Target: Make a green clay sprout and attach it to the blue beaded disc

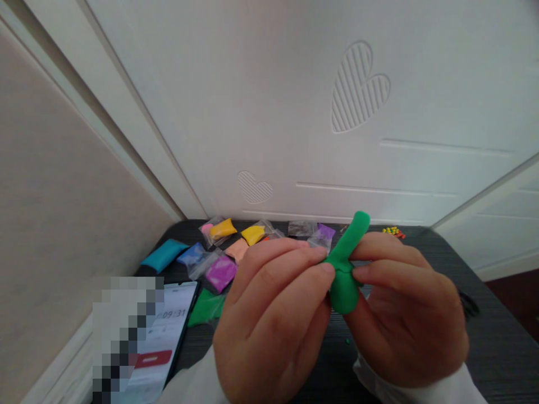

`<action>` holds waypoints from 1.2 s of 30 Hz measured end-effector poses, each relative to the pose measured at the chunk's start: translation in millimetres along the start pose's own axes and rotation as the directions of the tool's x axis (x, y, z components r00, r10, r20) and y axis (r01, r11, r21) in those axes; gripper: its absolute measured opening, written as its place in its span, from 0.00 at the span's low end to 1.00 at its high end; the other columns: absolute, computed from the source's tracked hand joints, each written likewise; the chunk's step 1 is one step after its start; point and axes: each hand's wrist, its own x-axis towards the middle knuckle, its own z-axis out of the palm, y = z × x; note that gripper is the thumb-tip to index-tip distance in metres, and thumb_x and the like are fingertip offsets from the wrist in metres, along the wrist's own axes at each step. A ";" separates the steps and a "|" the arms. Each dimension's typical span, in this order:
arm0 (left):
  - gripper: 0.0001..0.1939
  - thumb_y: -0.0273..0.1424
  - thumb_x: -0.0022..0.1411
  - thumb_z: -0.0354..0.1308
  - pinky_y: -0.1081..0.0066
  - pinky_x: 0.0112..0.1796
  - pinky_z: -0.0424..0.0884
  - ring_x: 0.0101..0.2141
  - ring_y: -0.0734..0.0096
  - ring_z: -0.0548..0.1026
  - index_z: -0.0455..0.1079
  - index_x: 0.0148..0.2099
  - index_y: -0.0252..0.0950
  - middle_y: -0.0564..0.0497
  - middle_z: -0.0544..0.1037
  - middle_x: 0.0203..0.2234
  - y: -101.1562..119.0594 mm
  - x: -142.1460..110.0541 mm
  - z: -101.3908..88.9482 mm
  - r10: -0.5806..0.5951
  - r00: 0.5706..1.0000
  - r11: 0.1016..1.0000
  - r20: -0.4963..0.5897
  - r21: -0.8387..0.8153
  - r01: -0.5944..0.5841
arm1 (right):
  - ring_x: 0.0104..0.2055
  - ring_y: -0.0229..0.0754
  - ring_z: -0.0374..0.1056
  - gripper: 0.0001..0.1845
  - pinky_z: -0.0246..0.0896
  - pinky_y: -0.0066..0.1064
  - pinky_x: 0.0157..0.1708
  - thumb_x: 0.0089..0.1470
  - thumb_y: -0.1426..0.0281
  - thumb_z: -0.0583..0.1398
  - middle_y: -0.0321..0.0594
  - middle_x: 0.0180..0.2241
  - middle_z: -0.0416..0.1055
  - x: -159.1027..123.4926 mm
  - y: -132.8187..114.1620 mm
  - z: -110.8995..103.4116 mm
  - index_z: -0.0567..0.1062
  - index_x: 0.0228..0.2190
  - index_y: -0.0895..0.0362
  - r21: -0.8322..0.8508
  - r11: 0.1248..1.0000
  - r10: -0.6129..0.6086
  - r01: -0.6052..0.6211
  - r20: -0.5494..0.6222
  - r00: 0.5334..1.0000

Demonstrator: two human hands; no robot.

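Between both hands, above the dark table, is a piece of green modelling clay (346,292) with a rounded lower lump and a long strip sticking up to the right. A seam runs where strip and lump meet. My left hand (278,320) pinches the clay from the left with its fingertips. From the right, my right hand (412,308) grips it between thumb and fingers. A tiny green crumb (347,341) lies on the table below.
Clay packets lie along the back and left, including a teal one (164,255), a purple one (221,273) and a green one (206,307). A phone (168,325) stands at the left. Small coloured beads (393,231) sit at the back right, and a white panel (269,112) rises behind.
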 end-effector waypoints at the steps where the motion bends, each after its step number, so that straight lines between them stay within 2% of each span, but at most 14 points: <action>1: 0.17 0.19 0.45 0.59 0.67 0.42 0.69 0.39 0.69 0.71 0.64 0.40 0.36 0.50 0.74 0.36 0.2 0.8 -0.1 0.004 1.000 1.000 0.002 0.002 -0.004 | 0.37 0.40 0.66 0.19 0.63 0.37 0.38 0.38 0.84 0.58 0.38 0.33 0.68 0.1 -0.4 0.1 0.66 0.34 0.55 0.002 1.000 -0.003 0.003 -0.002 1.000; 9: 0.13 0.22 0.47 0.58 0.66 0.39 0.70 0.36 0.69 0.72 0.66 0.36 0.40 0.54 0.75 0.32 2.6 0.8 5.2 -0.032 0.995 0.997 -0.090 0.065 0.038 | 0.36 0.40 0.66 0.18 0.64 0.38 0.36 0.40 0.82 0.58 0.38 0.33 0.68 -1.1 1.0 1.7 0.66 0.35 0.55 0.015 1.000 0.000 0.000 -0.019 1.000; 16: 0.11 0.23 0.46 0.59 0.65 0.36 0.71 0.34 0.68 0.72 0.67 0.34 0.40 0.53 0.75 0.31 -0.1 4.0 -0.4 0.004 1.000 0.995 0.008 0.096 -0.004 | 0.37 0.40 0.66 0.21 0.64 0.38 0.36 0.38 0.83 0.59 0.38 0.34 0.68 -2.2 2.4 1.0 0.66 0.36 0.56 0.037 0.999 0.002 -0.001 -0.008 1.000; 22: 0.17 0.18 0.43 0.60 0.63 0.41 0.68 0.39 0.67 0.71 0.65 0.37 0.37 0.52 0.74 0.34 -1.7 -0.3 2.2 -0.012 1.000 1.000 -0.016 -0.001 0.012 | 0.37 0.41 0.65 0.25 0.62 0.38 0.37 0.35 0.87 0.59 0.38 0.34 0.68 -4.2 4.2 4.5 0.67 0.37 0.58 0.116 0.993 0.010 -0.005 -0.042 0.999; 24: 0.20 0.17 0.43 0.59 0.63 0.42 0.68 0.39 0.67 0.70 0.64 0.40 0.37 0.51 0.74 0.35 -1.6 -3.7 5.8 -0.077 0.996 0.989 -0.039 -0.126 0.071 | 0.37 0.41 0.66 0.25 0.62 0.38 0.38 0.35 0.87 0.58 0.37 0.33 0.68 -6.3 4.1 8.0 0.67 0.38 0.56 0.164 0.986 0.051 -0.036 -0.091 0.995; 26: 0.23 0.17 0.44 0.58 0.61 0.44 0.67 0.41 0.65 0.70 0.63 0.44 0.38 0.50 0.73 0.37 -1.2 -7.2 9.3 -0.202 0.977 0.950 -0.067 -0.256 0.179 | 0.37 0.41 0.66 0.25 0.63 0.38 0.38 0.36 0.87 0.58 0.37 0.33 0.69 -8.6 3.4 12.2 0.67 0.38 0.55 0.226 0.971 0.111 -0.077 -0.142 0.984; 29: 0.23 0.18 0.45 0.57 0.63 0.45 0.66 0.41 0.66 0.69 0.64 0.45 0.39 0.51 0.72 0.38 -1.3 -10.5 11.7 -0.315 0.947 0.906 -0.059 -0.315 0.282 | 0.38 0.41 0.67 0.23 0.64 0.39 0.38 0.38 0.86 0.57 0.37 0.34 0.69 -10.9 2.4 18.2 0.67 0.38 0.55 0.297 0.947 0.179 -0.119 -0.184 0.967; 31: 0.21 0.18 0.46 0.56 0.65 0.45 0.67 0.40 0.68 0.70 0.65 0.43 0.40 0.52 0.72 0.37 -2.2 -10.2 10.3 -0.297 0.954 0.918 -0.045 -0.289 0.272 | 0.38 0.41 0.67 0.22 0.64 0.38 0.38 0.39 0.85 0.57 0.38 0.35 0.69 -11.5 2.0 20.8 0.67 0.38 0.55 0.306 0.942 0.202 -0.140 -0.179 0.963; 36: 0.19 0.17 0.44 0.59 0.65 0.42 0.68 0.39 0.68 0.70 0.65 0.40 0.36 0.50 0.73 0.35 -1.3 -3.1 2.9 -0.093 0.993 0.984 -0.073 -0.159 0.080 | 0.39 0.41 0.66 0.23 0.63 0.36 0.39 0.38 0.84 0.59 0.39 0.36 0.69 -11.7 0.6 21.2 0.69 0.38 0.56 0.225 0.962 0.193 -0.155 -0.160 0.968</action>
